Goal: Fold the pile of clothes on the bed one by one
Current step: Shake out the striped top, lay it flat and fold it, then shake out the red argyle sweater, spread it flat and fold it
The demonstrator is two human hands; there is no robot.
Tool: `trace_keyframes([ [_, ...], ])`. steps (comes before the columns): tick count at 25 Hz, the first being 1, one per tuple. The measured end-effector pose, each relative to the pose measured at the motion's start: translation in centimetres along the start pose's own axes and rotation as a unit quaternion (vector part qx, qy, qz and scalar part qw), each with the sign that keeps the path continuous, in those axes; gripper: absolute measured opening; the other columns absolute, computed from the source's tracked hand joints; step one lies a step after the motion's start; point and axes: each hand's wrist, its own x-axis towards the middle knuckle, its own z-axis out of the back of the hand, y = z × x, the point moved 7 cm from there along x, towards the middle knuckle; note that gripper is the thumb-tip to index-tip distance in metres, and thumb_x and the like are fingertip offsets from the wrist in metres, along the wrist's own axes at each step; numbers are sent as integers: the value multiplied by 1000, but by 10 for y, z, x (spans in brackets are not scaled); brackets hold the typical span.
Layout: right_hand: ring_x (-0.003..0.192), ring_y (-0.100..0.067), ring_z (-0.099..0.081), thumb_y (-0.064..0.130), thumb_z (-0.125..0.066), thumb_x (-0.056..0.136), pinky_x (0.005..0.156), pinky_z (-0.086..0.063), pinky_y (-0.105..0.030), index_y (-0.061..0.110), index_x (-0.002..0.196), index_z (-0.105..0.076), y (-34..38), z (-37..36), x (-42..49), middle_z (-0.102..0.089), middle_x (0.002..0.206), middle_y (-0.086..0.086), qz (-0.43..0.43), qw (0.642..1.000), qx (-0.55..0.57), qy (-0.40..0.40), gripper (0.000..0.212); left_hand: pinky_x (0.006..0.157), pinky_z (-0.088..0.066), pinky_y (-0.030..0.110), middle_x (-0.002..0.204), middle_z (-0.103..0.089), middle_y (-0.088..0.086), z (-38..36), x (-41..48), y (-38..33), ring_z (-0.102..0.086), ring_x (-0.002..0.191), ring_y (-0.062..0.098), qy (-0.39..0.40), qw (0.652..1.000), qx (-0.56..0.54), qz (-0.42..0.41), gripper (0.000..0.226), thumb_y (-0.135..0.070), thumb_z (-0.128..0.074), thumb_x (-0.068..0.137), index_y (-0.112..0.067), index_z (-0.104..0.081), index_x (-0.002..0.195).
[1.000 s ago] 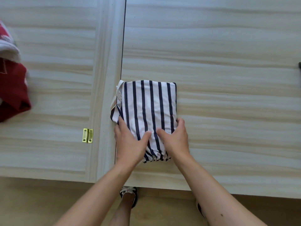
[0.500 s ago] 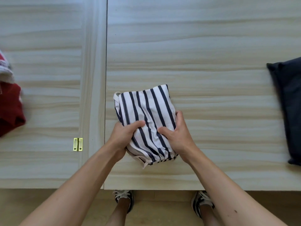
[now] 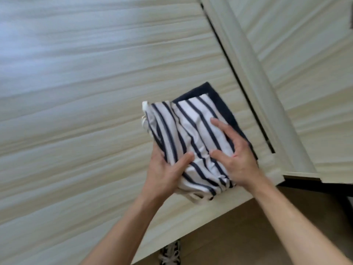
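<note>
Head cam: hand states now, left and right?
Left hand: holding the striped garment, thumb on top.
Right hand: open, fingers laid flat on the striped garment, pressing it.

The single head-worn camera looked steeply down from close above the left hand [image 3: 168, 175] and right hand [image 3: 236, 161]. It was tilted askew and centred the striped garment [image 3: 191, 127] between them, with floor [image 3: 248, 236] behind the wrists.
</note>
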Motion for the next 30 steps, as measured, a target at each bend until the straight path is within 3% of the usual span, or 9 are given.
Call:
trace_keyframes([
  [5, 139, 9, -38, 3, -69, 89, 113, -33, -17, 40, 149, -43, -107, 92, 48, -43, 152, 20, -57, 996, -64, -12, 76, 101, -53, 36, 125, -66, -11, -111, 61, 63, -65, 116, 10, -55, 994, -50, 85, 59, -29, -80, 84, -31, -47, 132],
  [8, 141, -18, -40, 12, -65, 93, 109, -31, -26, 43, 156, -27, -180, 79, 58, -34, 154, 3, -150, 973, -173, 26, 80, 100, -49, 42, 116, -58, 0, -103, 66, 108, -57, 116, 23, -162, 956, 142, 199, 46, -23, -69, 85, -20, -42, 121],
  [11, 143, -28, -34, 35, -61, 94, 115, -31, -42, 30, 158, -25, -174, 67, 53, -25, 159, -6, -113, 939, -297, -129, 75, 105, -34, 37, 131, -46, 5, -110, 80, 34, -39, 123, 23, -246, 887, 369, -131, 45, -20, -60, 86, -17, -46, 128],
  [13, 152, -31, -18, 61, -49, 92, 122, -18, -53, 24, 159, -22, -163, 47, 44, -14, 166, -11, -100, 923, -327, -178, 82, 116, -28, 39, 150, -42, 5, -151, 107, 7, -31, 142, 25, -103, 849, 436, -280, 48, -25, -55, 93, -19, -47, 140],
  [16, 156, -27, 13, 83, -35, 84, 122, 5, -60, 24, 162, 2, -187, 10, 21, 12, 169, -9, -144, 916, -341, -152, 105, 127, -2, 50, 171, -4, 4, -167, 156, 57, 8, 158, 27, 114, 725, 641, -223, 74, -62, -31, 100, -24, -13, 162],
  [19, 154, -28, 21, 92, -29, 79, 121, 6, -64, 24, 160, 13, -209, -4, 12, 20, 167, -10, -158, 904, -380, -117, 114, 126, 10, 49, 170, 18, 2, -136, 174, 94, 23, 154, 24, 174, 644, 722, -185, 92, -78, -15, 91, -24, 12, 161],
  [21, 153, -27, 24, 93, -27, 77, 120, 5, -65, 24, 159, 17, -201, 0, 16, 23, 167, -10, -163, 901, -390, -102, 115, 126, 10, 48, 170, 16, 5, -130, 168, 84, 21, 155, 25, 167, 662, 706, -190, 92, -76, -16, 93, -21, 10, 161],
  [25, 155, -25, 17, 79, -41, 86, 122, 4, -62, 22, 160, 14, -125, -20, 15, 18, 168, -8, -86, 923, -358, -112, 108, 128, 4, 45, 171, 2, 7, -71, 114, 42, 10, 157, 25, 73, 789, 567, -223, 82, -63, -26, 98, -18, -3, 163],
  [30, 156, -18, 4, 43, -64, 89, 126, 3, -51, 26, 160, 14, 5, -188, 2, 11, 169, -1, 5, 962, -271, 10, 106, 127, -13, 46, 167, -21, 14, 182, 15, 73, -10, 157, 29, -141, 847, 509, -59, 82, -58, -30, 93, -11, -20, 160],
])
